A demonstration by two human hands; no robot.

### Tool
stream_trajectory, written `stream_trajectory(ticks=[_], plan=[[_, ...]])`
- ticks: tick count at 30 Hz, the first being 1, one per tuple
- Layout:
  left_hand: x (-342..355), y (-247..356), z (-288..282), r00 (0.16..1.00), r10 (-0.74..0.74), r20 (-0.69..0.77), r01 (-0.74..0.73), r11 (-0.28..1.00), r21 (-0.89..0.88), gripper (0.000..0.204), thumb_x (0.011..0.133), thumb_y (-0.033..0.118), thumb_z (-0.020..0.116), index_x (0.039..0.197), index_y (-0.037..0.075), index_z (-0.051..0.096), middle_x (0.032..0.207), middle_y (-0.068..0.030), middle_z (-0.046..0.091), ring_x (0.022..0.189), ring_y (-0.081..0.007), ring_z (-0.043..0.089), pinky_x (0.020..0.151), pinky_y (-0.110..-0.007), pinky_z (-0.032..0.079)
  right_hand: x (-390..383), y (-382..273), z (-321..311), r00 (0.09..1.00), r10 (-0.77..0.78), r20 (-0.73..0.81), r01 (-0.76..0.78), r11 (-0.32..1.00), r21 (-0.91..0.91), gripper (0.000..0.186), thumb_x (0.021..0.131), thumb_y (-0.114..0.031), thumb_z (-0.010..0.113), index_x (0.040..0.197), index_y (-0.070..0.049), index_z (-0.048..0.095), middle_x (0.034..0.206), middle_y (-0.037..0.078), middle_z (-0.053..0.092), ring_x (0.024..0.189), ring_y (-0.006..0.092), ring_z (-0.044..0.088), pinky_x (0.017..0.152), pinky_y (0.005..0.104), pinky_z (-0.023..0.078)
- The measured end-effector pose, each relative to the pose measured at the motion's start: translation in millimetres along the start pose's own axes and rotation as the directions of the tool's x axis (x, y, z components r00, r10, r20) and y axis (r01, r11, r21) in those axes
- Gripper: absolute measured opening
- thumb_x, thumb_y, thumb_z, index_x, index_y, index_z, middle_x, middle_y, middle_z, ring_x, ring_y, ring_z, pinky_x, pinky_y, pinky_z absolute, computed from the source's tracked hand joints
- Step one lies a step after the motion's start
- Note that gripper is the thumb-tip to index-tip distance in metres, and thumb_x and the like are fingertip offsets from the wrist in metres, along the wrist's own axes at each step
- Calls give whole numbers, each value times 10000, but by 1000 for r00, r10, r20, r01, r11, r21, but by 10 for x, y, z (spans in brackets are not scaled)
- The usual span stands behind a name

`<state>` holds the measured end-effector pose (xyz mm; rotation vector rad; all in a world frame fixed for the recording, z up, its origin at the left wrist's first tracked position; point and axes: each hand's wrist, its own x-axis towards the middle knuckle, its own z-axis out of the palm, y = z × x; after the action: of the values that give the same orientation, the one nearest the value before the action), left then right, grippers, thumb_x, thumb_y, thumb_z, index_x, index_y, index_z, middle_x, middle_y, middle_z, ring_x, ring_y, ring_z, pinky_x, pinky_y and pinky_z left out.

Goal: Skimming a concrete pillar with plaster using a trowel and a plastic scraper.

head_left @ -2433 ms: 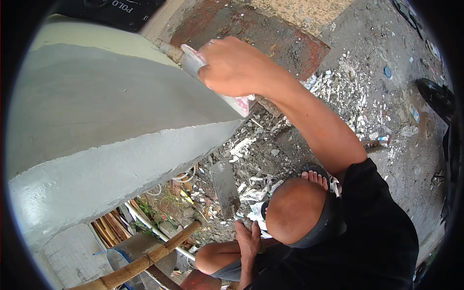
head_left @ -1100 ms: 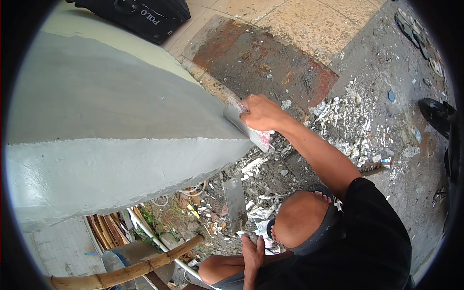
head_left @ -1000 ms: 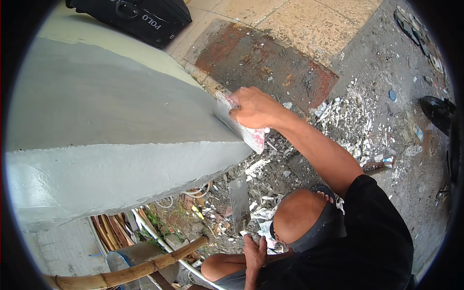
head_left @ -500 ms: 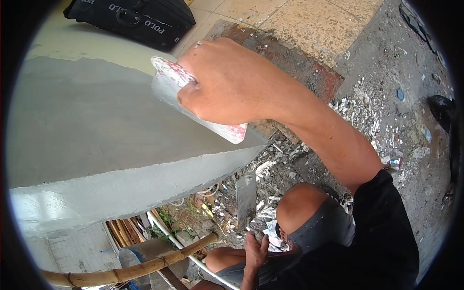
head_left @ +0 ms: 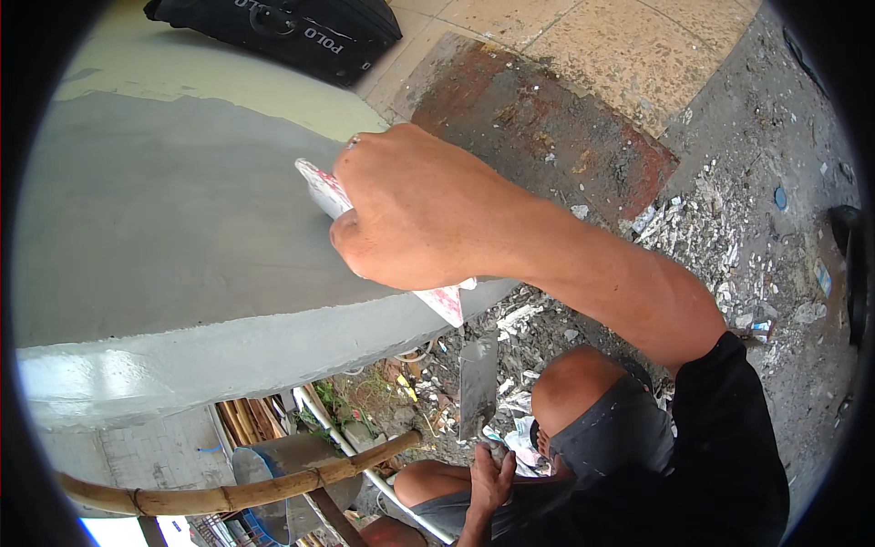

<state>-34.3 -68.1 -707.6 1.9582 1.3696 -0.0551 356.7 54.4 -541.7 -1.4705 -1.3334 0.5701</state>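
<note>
My right hand (head_left: 415, 210) is closed round a white plastering float (head_left: 445, 304) streaked with red. The palm and fingers cover most of the float, so only its two ends show. It lies over the smooth grey plastered surface (head_left: 182, 210), reaching across that surface's near edge; contact cannot be made out. Low in the picture, my left hand (head_left: 492, 479) grips the handle of a trowel. The trowel's flat grey rectangular blade (head_left: 478, 387) points up and away from me, beside my bent knee.
Below the plastered ledge run a bamboo pole (head_left: 228, 497) and a white pipe (head_left: 365, 469), near a bluish-grey bucket (head_left: 264, 465). A black bag (head_left: 283, 36) lies at the far side. Rubble (head_left: 697, 228) covers ground to the right, beyond it floor tiles (head_left: 611, 55).
My right hand has come nearer with the float, over the front edge, and the float now shows less of its flat face. My left hand keeps its hold on the trowel; the view has shifted slightly.
</note>
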Motion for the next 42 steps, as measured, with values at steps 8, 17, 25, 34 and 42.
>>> stream_trajectory(ticks=[8,17,25,34,42], plan=[[163,234,-251,990,58,132,-33,982,-188,264,899,205,634,969,7,476,703,-121,610,617,-219,598,603,-354,482,-313,259,-674,970,-70,-231,87,994,65,170,806,-101,593,820,63,635,611,80,622,544,105,573,488,316,400],[816,894,-922,690,185,700,382,729,-568,166,994,185,504,990,20,501,728,-42,519,567,-124,514,503,-247,429,-1454,1507,-485,825,69,-561,319,763,563,211,868,-46,676,1040,74,658,1011,93,681,911,121,610,807,259,477],[1290,1392,-1283,605,248,756,340,779,-527,206,982,216,528,1020,14,524,700,-48,529,519,-118,496,468,-244,418,-1445,1441,-608,795,-242,-557,497,786,367,167,866,-119,695,1000,-18,682,1021,219,689,966,320,659,881,469,491],[1345,1379,-1212,467,510,722,181,744,-643,169,982,162,518,995,-5,497,715,-38,520,513,-98,495,466,-229,423,-1720,857,-596,786,-464,-409,424,886,-190,256,714,-116,761,943,-17,702,972,158,715,982,318,675,934,460,480],[1479,1264,-1038,350,547,760,-32,818,-574,134,970,124,520,1002,1,479,732,-39,511,553,-97,503,498,-259,443,-2242,661,-714,843,-430,-324,36,646,-762,405,603,95,608,978,-42,679,974,111,697,946,289,676,917,436,503]])
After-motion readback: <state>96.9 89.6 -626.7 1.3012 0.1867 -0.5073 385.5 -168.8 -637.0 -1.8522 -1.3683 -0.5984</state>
